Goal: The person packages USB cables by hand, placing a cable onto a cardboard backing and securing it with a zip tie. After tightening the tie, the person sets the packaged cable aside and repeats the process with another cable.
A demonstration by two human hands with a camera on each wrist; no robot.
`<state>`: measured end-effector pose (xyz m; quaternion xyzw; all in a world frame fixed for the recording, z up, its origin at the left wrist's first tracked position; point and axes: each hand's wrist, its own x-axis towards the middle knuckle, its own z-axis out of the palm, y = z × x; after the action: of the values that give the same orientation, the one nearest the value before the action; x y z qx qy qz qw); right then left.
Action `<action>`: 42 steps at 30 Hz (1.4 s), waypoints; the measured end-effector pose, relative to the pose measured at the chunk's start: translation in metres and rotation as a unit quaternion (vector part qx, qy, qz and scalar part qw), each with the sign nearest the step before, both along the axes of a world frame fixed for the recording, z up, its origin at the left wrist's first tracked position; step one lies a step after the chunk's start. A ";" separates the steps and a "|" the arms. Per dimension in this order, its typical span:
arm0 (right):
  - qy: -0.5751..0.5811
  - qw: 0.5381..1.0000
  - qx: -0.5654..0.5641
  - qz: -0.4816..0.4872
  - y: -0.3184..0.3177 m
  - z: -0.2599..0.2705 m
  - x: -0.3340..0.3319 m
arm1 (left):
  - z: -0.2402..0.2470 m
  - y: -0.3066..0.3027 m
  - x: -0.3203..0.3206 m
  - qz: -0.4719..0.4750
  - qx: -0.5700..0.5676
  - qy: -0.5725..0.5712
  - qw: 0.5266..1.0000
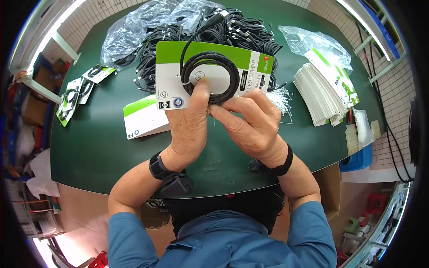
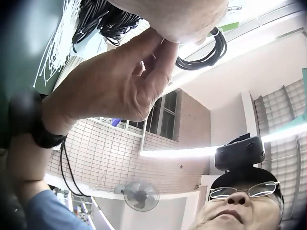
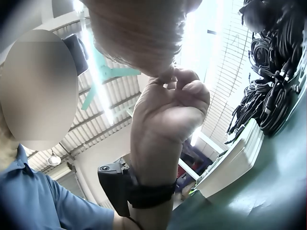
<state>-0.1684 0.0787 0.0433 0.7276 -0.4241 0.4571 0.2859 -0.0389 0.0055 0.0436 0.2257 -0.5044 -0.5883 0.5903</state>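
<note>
In the head view, my left hand (image 1: 190, 123) grips a green and white printed packaging card (image 1: 167, 76), with its thumb pressed over a coiled black braided USB cable (image 1: 233, 76). A white tie loops round the coil's left side, and the cable's upper end, with its plug (image 1: 219, 18), rises above the card. My right hand (image 1: 254, 125) pinches thumb and forefinger together at the coil's lower edge, beside the left thumb. A thin pale cable tie end shows at its fingertips, mostly hidden. The left fingers are hidden behind the card.
Beyond the card lies a large pile of black cables (image 1: 250, 33) beside clear plastic bags (image 1: 129, 33). White cable ties (image 1: 280, 103) lie right of centre. A stack of cards (image 1: 315, 96) stands at right, more cards (image 1: 145, 118) lie left, and finished-looking carded cables (image 1: 69, 100) sit far left.
</note>
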 end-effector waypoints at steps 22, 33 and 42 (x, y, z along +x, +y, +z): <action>-0.024 0.994 0.034 0.097 0.012 -0.011 0.022 | 0.012 -0.006 0.005 -0.047 0.079 0.006 0.996; -0.041 0.986 0.012 0.162 0.009 -0.013 0.028 | 0.015 -0.003 0.007 -0.066 0.055 0.015 0.996; -0.042 0.982 0.022 0.182 0.013 -0.012 0.027 | 0.013 -0.004 0.008 -0.068 0.048 0.014 0.996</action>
<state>-0.1415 0.0912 0.0318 0.7788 -0.3062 0.5224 0.1637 -0.0309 0.0020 0.0562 0.2106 -0.4817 -0.6535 0.5446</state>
